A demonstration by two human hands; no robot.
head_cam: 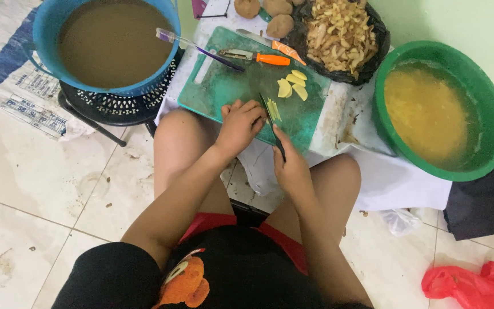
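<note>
The person sits low with knees apart, bent over a green cutting board (224, 86) laid on a cloth-covered counter (395, 177). The right hand (291, 166) is closed around the dark handle of a knife (272, 123), whose blade points away across the board. The left hand (239, 123) is curled, fingertips pressing down on thin potato strips (274, 110) just beside the blade. A few pale potato slices (293, 84) lie farther up the board, apart from the hands. An orange-handled peeler (258, 57) and a purple toothbrush (198, 48) rest along the board's far edge. A black bag of peelings (341, 37) sits beyond, whole potatoes (270, 14) near it. A green basin (441, 109) of yellowish water stands to the right, a blue tub (110, 43) of murky water to the left.
</note>
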